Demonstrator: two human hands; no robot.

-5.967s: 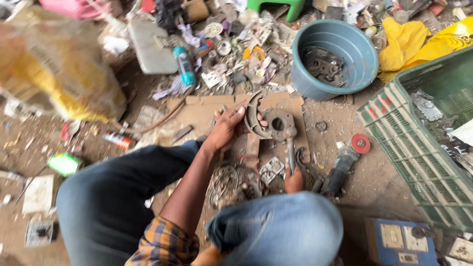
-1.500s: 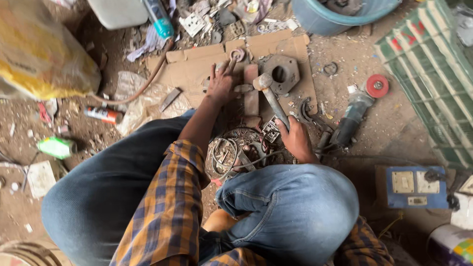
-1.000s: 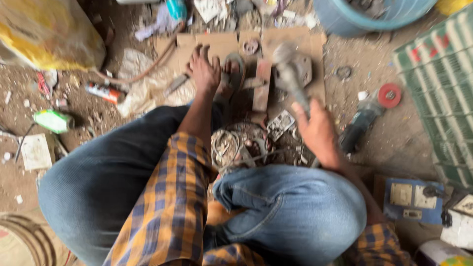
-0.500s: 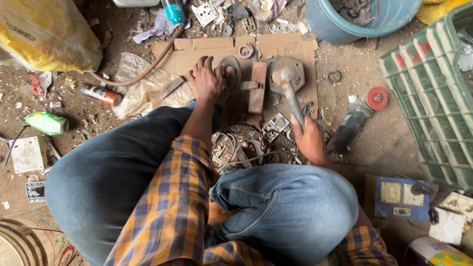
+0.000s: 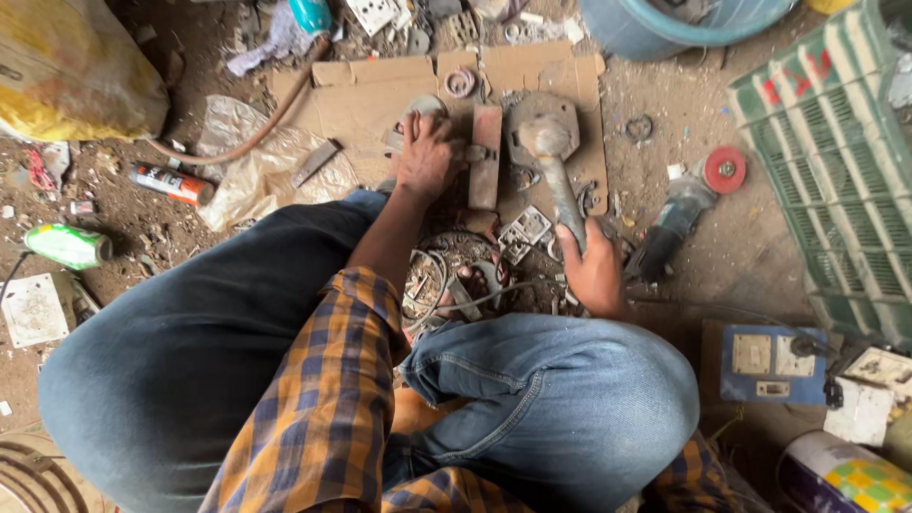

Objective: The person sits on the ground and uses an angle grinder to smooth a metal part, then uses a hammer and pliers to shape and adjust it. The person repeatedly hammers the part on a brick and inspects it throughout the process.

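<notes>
— Rusty metal is what your right hand has hold of: your fingers are clenched round the handle of the hammer, and its head sits on the round metal part near the far right corner of the cardboard sheet.

— And my left?

— Your left hand lies fingers-down on a small metal piece in the middle of the cardboard. You are pressing on it or gripping it; your knuckles hide which, so I cannot tell. Just to the right of that hand lies a reddish metal bar, lengthwise, between your hand and the hammer head.

— What else is around me?

— An angle grinder with a red disc rests on the dirt off the cardboard's right edge, near your right hand. A green crate stands further right, and a blue tub beyond the far right corner. Off the left edge you have a red-and-white spray can on the ground and a yellow sack behind it. A tangle of wire and scrap sits between your knees, at the near edge.
</notes>
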